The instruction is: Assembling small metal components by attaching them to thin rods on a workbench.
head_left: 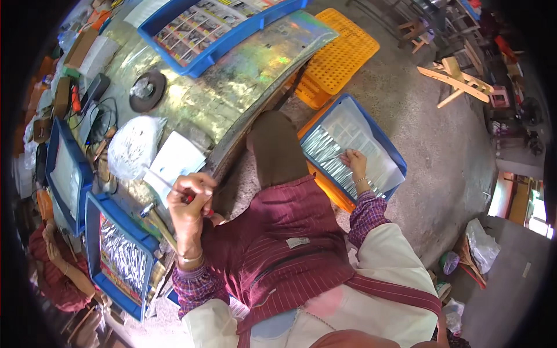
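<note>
My left hand (pixel 192 203) is raised near the workbench edge, its fingers closed around a slim tool (pixel 158 178). The tool has a pale, thin end pointing away to the left, and bits of red show between the fingers; its exact kind is unclear. To the right, my right hand (pixel 355 165) reaches over a blue tray (pixel 380 129) lined with printed paper. Thin silvery strips (pixel 322 146) lie side by side in this tray. The right fingertips are pinched together at the ends of the strips, seemingly on one of them.
An orange crate (pixel 348 49) stands beyond the tray. On the bench (pixel 232 87) are another blue tray (pixel 197 71), a dark round disc (pixel 156 95), a plastic bag (pixel 134 145) and white paper (pixel 180 153). At left, a blue tray (pixel 119 206) holds more strips. A wooden stool (pixel 455 81) is on the floor.
</note>
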Motion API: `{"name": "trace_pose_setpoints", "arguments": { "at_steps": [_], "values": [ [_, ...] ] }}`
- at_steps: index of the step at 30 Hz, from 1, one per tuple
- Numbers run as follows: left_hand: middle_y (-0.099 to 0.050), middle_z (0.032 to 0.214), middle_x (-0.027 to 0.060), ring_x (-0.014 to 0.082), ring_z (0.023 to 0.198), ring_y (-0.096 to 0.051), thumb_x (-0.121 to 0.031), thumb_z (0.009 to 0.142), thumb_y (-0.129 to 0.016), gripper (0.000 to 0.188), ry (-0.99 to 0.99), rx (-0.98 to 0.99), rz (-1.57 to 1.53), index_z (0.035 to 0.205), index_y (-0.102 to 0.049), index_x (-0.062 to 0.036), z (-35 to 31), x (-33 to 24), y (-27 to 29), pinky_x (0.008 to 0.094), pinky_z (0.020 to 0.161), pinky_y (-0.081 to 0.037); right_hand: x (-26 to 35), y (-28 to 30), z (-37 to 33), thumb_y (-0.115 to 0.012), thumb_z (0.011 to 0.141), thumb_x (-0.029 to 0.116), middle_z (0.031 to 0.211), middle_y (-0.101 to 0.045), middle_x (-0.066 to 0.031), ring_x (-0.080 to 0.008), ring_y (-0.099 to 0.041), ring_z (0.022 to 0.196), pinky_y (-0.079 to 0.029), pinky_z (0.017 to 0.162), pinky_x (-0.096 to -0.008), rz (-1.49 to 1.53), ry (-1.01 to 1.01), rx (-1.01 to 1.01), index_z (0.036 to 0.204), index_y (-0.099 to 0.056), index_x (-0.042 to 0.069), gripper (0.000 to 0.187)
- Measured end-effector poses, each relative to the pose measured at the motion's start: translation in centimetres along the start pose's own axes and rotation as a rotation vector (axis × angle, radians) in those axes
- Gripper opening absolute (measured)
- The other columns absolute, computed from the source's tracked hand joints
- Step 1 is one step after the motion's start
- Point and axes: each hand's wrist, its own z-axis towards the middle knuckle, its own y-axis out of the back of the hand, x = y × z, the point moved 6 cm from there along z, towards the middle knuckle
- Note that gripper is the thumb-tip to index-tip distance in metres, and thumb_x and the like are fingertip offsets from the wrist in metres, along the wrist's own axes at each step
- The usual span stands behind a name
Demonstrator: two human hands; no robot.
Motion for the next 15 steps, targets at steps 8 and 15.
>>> {"name": "trace_pose_setpoints", "arguments": {
  "at_steps": [8, 15],
  "values": [
    [-0.048, 0.055, -0.0031, 0.0021, 0.045, -0.039, -0.012, 0.078, -0.061, 0.007, 0.265, 0.102, 0.219, 0.080, -0.060, -0.0055, 0.0, 0.4, -1.2, 0.0181, 0.035, -0.026, 0.4, -0.1, 0.9, -0.055, 0.082, 0.009, 0.075, -0.062, -0.0096, -0.0130, -0.059, 0.059, -0.046, 0.049, -0.0200, -0.179, 0.091, 0.070, 0.116, -0.052, -0.001, 0.035],
    [-0.060, 0.067, 0.0026, 0.0030, 0.053, -0.049, -0.007, 0.078, -0.059, 0.008, 0.146, 0.178, 0.104, 0.084, -0.062, -0.0025, -1.6, 0.7, 0.4, 0.0173, 0.046, -0.038, 0.2, -0.3, 1.6, -0.056, 0.082, 0.006, 0.078, -0.060, -0.0056, -0.0103, -0.054, 0.058, -0.041, 0.047, -0.0200, -0.399, 0.118, 0.172, 0.108, -0.058, -0.004, 0.029]
  ]
}}
